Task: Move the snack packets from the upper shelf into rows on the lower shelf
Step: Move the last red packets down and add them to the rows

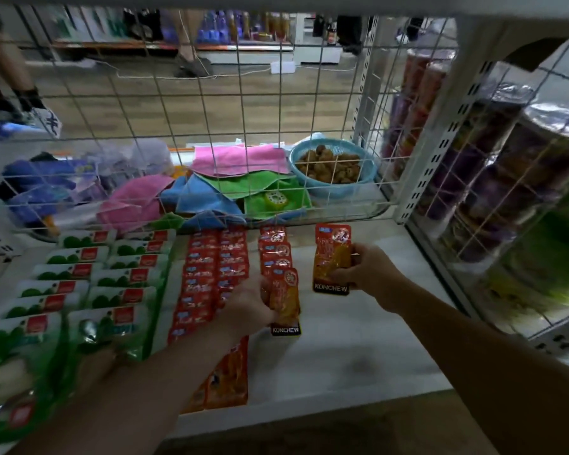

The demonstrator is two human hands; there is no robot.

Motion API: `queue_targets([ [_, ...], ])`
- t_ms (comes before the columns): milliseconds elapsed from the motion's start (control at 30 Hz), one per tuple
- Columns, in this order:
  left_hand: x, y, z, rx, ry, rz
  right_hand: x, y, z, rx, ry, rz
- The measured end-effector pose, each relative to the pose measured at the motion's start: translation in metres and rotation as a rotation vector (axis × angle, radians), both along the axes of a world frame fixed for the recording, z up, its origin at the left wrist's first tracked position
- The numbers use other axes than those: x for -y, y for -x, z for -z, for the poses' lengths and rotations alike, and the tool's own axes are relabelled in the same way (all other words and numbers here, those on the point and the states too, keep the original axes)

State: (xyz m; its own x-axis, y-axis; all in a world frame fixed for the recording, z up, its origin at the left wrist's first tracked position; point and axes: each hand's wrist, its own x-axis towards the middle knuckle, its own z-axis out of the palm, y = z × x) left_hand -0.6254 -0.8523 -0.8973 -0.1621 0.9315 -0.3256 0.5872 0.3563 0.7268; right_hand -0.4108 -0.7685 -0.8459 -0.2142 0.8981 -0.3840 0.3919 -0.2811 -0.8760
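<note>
Left forearm is lying over a few orange packets [230, 372] at the near edge of the white lower shelf [358, 356]; they're half covered, so I can't count them.

Left hand [248, 307] is gripping a flat orange-red foil snack packet [286, 300] with a black KONCHEW band, fingers curled round its left edge, fingertips hidden beneath it. It's sitting at the near end of the overlapped row of same-type packets [276, 249].

Right hand [367, 269] is pinching a second matching packet [330, 257] by its right edge. This packet is lying left of the fingers, long axis near-to-far, black band at the near end, just right of that row with a gap between. Looks like it's starting a new row. The right hand is the nearer one to the bare shelf on the right.

Left of these, small red sachets [211, 277] and green-and-white pouches [79, 290] are running in rows towards the far side.

Beyond the white wire mesh back panel [211, 110], pink, green and blue folded cloths [240, 159] and a light-blue plastic basket [335, 190] of brown lumps are showing, blurred.

The upper shelf's contents aren't in view, so I can't tell how many packets are left.
</note>
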Motion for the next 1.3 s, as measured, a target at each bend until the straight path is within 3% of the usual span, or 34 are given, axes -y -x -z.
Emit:
queue_targets([
  [200, -0.009, -0.008, 0.001, -0.257, 0.162, -0.031, 0.006, -0.001, 0.004, 0.007, 0.010, -0.012],
  [600, -0.020, -0.016, 0.006, -0.412, 0.189, -0.052, 0.024, 0.009, 0.014, 0.180, 0.068, -0.104],
  [767, -0.011, -0.012, 0.001, -0.397, 0.074, -0.024, 0.037, 0.026, 0.022, 0.186, 0.131, -0.179],
  [900, 0.001, 0.003, -0.001, -0.294, -0.144, 0.062, 0.046, 0.045, 0.028, 0.237, 0.116, -0.219],
  [1067, 0.013, 0.015, -0.018, -0.160, -0.187, 0.056, 0.057, 0.059, 0.034, 0.326, 0.064, -0.272],
  [1200, 0.020, 0.024, -0.018, -0.247, -0.220, 0.055, 0.067, 0.059, 0.042, 0.386, -0.014, -0.275],
  [1300, 0.021, 0.030, -0.022, -0.315, -0.249, 0.034, 0.074, 0.055, 0.046, 0.476, -0.181, -0.284],
])
